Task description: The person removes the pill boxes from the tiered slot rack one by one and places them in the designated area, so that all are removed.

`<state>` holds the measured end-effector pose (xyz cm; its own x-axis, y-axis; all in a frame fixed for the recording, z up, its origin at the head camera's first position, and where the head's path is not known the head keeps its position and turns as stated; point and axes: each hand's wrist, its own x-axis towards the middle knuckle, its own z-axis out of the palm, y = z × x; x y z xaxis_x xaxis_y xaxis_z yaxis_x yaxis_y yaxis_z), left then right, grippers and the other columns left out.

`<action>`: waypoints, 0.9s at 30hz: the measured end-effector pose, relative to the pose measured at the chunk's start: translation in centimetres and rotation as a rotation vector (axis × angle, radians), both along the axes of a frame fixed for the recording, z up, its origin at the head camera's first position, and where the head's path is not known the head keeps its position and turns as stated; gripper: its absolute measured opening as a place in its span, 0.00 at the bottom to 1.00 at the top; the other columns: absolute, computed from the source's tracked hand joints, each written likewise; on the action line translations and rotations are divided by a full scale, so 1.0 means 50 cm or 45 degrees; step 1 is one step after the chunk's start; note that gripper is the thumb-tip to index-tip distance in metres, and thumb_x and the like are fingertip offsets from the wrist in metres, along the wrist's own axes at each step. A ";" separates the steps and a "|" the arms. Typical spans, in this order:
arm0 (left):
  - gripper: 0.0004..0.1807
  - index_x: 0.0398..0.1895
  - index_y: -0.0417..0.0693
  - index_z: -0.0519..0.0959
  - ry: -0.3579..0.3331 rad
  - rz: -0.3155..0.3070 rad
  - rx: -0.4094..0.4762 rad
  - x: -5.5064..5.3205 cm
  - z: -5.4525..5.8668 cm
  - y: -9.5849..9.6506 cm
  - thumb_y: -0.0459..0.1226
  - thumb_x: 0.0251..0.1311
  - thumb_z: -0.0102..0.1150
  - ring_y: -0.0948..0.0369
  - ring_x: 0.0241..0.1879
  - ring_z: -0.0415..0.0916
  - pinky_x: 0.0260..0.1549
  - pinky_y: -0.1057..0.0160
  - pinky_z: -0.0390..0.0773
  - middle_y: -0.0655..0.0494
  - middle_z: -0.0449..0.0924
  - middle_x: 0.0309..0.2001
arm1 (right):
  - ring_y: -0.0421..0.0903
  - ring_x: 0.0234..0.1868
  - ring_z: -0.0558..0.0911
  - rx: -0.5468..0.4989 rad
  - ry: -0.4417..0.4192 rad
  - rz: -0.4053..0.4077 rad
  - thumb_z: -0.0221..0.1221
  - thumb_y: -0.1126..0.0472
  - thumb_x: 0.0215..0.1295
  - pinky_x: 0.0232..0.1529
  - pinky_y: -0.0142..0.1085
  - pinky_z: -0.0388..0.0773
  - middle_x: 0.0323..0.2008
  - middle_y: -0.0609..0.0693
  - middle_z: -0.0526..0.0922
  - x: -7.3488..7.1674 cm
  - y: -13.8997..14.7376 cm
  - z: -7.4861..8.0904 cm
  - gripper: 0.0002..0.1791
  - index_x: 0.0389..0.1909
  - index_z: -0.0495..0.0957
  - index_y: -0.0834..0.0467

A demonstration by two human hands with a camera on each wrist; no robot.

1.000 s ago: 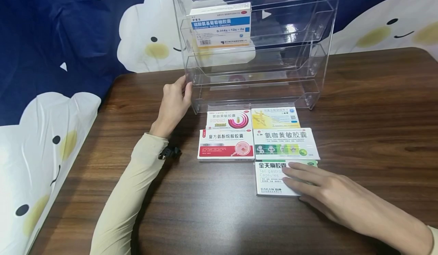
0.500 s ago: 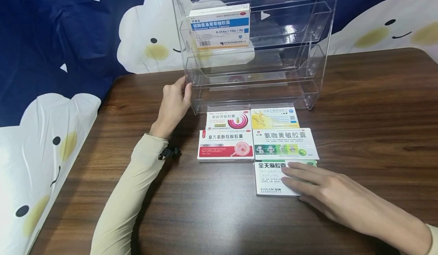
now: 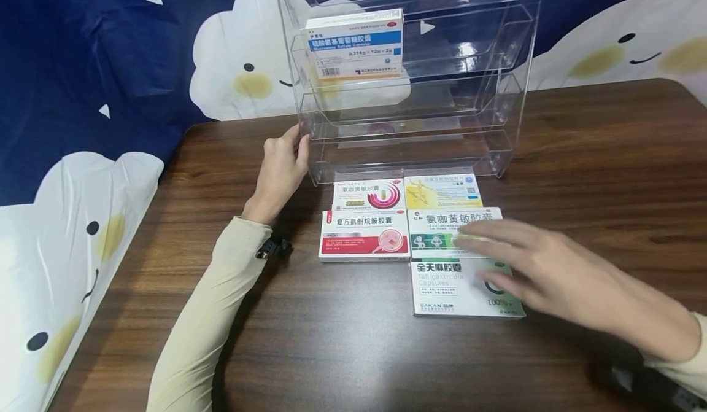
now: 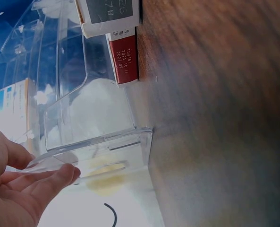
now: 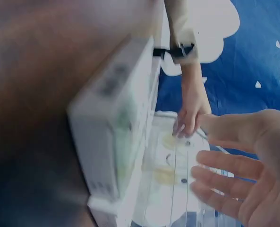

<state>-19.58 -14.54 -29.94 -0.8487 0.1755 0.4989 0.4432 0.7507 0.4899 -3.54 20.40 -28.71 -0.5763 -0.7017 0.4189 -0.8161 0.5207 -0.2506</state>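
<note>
My left hand (image 3: 282, 169) pinches the left side panel of a clear plastic display rack (image 3: 420, 123); in the left wrist view thumb and fingers (image 4: 59, 182) lie on either side of that edge. My right hand (image 3: 558, 271), slightly blurred, hovers with loosely extended fingers over the medicine boxes at right and holds nothing. Beneath it lie a white and green capsule box (image 3: 442, 289) and a box with a green picture strip (image 3: 433, 240), partly covered by the fingers. In the right wrist view the hand (image 5: 253, 165) is apart from the nearest box (image 5: 102, 137).
A red and white box (image 3: 364, 240), a box with a pink spiral (image 3: 367, 194) and a yellow box (image 3: 442, 191) lie flat in front of the rack. A blue-striped box (image 3: 356, 46) stands on an upper tier. Behind the brown table (image 3: 607, 154) hangs a blue cloud-patterned cloth (image 3: 61, 43).
My right hand has lifted off the white and green capsule box and shifted up toward the box with the green strip. The left hand has kept its hold on the rack.
</note>
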 end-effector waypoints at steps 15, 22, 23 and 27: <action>0.14 0.48 0.27 0.78 -0.001 -0.010 0.006 0.002 -0.002 0.001 0.30 0.68 0.48 0.49 0.45 0.82 0.42 0.53 0.81 0.35 0.82 0.43 | 0.53 0.48 0.83 -0.235 -0.130 -0.243 0.69 0.70 0.52 0.47 0.46 0.78 0.49 0.56 0.84 -0.161 -0.032 0.045 0.23 0.52 0.80 0.62; 0.13 0.46 0.28 0.78 0.009 -0.011 0.004 0.000 -0.004 0.000 0.30 0.68 0.49 0.50 0.44 0.82 0.41 0.54 0.81 0.36 0.83 0.43 | 0.37 0.45 0.82 -0.367 -0.229 -0.318 0.67 0.70 0.56 0.47 0.27 0.77 0.46 0.55 0.85 -0.212 -0.052 0.056 0.18 0.50 0.81 0.64; 0.13 0.46 0.28 0.78 0.010 -0.010 0.001 0.000 -0.004 0.000 0.30 0.68 0.49 0.50 0.43 0.82 0.41 0.54 0.81 0.36 0.83 0.42 | 0.33 0.44 0.82 -0.390 -0.239 -0.328 0.66 0.69 0.57 0.47 0.24 0.76 0.46 0.54 0.85 -0.219 -0.056 0.059 0.18 0.49 0.81 0.65; 0.13 0.46 0.28 0.78 0.006 -0.010 0.000 0.000 -0.003 0.000 0.30 0.69 0.48 0.50 0.43 0.82 0.41 0.53 0.81 0.36 0.83 0.42 | 0.30 0.43 0.80 -0.489 -0.310 -0.380 0.65 0.68 0.59 0.47 0.26 0.77 0.47 0.55 0.84 -0.243 -0.076 0.079 0.16 0.49 0.80 0.66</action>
